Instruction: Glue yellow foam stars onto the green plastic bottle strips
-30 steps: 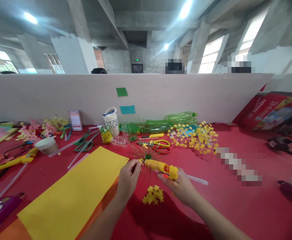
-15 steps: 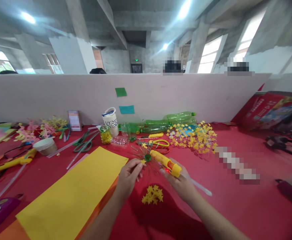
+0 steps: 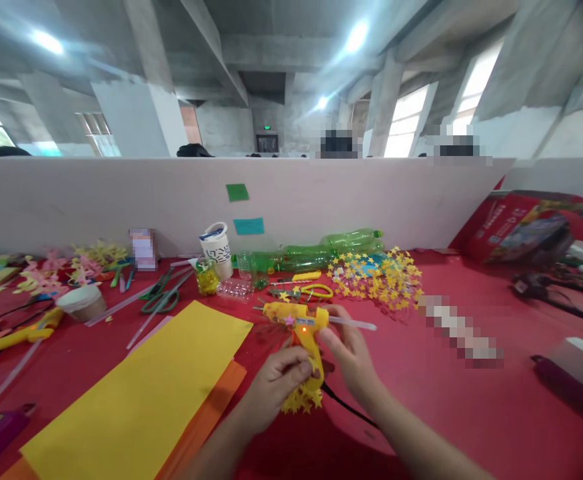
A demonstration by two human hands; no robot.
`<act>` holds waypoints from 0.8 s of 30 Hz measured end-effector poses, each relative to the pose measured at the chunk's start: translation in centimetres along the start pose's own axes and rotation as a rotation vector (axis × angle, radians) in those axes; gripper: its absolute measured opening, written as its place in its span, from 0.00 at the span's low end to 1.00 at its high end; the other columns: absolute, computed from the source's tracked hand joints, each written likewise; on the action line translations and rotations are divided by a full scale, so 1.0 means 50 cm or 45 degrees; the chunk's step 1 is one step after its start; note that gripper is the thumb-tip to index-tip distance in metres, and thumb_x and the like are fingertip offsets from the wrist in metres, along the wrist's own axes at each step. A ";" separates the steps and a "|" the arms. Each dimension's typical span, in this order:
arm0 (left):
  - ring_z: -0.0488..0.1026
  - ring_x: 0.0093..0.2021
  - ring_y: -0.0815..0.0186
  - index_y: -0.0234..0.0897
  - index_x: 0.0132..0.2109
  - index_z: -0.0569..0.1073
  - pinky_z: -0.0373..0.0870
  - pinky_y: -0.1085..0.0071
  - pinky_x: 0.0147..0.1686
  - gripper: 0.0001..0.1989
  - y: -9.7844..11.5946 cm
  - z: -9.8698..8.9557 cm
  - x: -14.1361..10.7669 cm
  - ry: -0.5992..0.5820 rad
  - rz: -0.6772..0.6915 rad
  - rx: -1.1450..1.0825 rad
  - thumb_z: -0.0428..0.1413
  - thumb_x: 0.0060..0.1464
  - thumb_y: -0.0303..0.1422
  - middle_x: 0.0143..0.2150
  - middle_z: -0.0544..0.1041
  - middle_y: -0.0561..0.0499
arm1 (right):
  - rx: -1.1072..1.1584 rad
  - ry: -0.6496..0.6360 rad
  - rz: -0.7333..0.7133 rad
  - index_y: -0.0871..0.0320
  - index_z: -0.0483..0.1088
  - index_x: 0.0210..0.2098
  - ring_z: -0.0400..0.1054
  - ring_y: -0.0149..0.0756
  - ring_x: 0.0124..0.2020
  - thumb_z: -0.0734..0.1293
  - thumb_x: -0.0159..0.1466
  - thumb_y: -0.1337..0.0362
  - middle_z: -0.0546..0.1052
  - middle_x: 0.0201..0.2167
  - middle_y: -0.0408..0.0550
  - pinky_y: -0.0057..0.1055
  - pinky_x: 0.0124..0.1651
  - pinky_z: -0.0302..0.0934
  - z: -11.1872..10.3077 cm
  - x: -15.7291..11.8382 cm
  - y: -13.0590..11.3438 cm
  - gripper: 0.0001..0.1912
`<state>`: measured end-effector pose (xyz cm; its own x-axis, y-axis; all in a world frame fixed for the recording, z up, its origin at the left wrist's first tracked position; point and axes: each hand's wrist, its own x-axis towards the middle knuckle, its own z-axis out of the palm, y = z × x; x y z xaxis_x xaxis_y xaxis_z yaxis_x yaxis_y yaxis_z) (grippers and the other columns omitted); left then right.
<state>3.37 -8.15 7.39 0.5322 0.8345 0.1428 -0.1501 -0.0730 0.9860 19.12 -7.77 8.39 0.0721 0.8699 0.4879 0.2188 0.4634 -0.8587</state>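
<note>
A yellow hot glue gun points left in front of me, upright on its handle, its red light lit. My left hand has its fingers closed at the handle. A small yellow star shows by those fingertips; whether they hold it is unclear. My right hand is around the gun's rear end, its thumb against the body and some fingers hidden behind. A clear glue stick sticks out of the back. A pink star is on the gun's side. Below lies a pile of yellow stars.
Yellow paper lies on orange sheets at left. Behind are green bottles, a cluster of star-tipped strands, yellow-handled scissors, green scissors and a white cup. A second glue gun lies far left. A black cord trails right.
The glue gun has turned from slanting away to sideways, handle down. My left hand has moved from the green-centred strands to the handle, and my right hand has shifted to the gun's rear.
</note>
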 end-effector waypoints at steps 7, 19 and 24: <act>0.65 0.30 0.69 0.34 0.29 0.73 0.60 0.72 0.34 0.11 -0.007 -0.008 -0.002 0.025 0.069 -0.087 0.53 0.53 0.37 0.27 0.71 0.50 | -0.225 -0.052 -0.279 0.57 0.70 0.29 0.65 0.33 0.29 0.65 0.58 0.66 0.72 0.27 0.44 0.28 0.34 0.58 -0.071 0.028 -0.046 0.02; 0.66 0.30 0.67 0.35 0.29 0.73 0.60 0.73 0.32 0.13 0.010 -0.011 -0.004 -0.044 0.091 0.152 0.51 0.55 0.38 0.28 0.72 0.50 | 0.122 0.183 0.034 0.59 0.63 0.21 0.56 0.27 0.21 0.63 0.61 0.61 0.62 0.17 0.39 0.25 0.25 0.51 -0.025 -0.006 -0.020 0.13; 0.65 0.30 0.69 0.35 0.30 0.73 0.59 0.74 0.33 0.12 0.010 -0.012 -0.002 -0.057 0.088 0.223 0.50 0.56 0.36 0.28 0.70 0.51 | 0.312 0.196 0.144 0.58 0.63 0.23 0.56 0.27 0.20 0.62 0.61 0.60 0.62 0.17 0.38 0.24 0.23 0.51 -0.012 -0.007 -0.010 0.13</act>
<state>2.73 -7.94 7.81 0.5626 0.7995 0.2105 -0.0421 -0.2265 0.9731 19.55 -8.40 8.73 0.2330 0.8914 0.3888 -0.0388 0.4080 -0.9122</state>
